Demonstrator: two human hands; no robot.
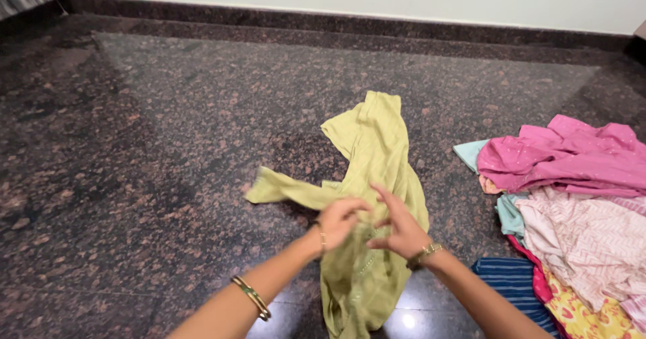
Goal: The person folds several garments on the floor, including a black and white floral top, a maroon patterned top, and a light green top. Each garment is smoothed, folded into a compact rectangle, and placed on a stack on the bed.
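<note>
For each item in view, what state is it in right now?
Green garment: crumpled, lying on the floor, one sleeve out to the left.
Left hand: fingers curled, on the green garment.
Right hand: fingers spread, touching the green garment.
Clothes pile: unfolded, heaped.
Floor: dark polished stone.

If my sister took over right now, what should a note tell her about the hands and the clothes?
Left hand: grip closed on the light green garment, pinching its cloth.
Right hand: fingers spread, resting on the same garment, not clearly gripping.
The green garment lies crumpled and unfolded on the dark stone floor, one sleeve stretched out to the left.
A pile of clothes sits to the right, pink piece on top, also unfolded.
Done: nothing folded in view. Left: the green garment and the pile.
</note>
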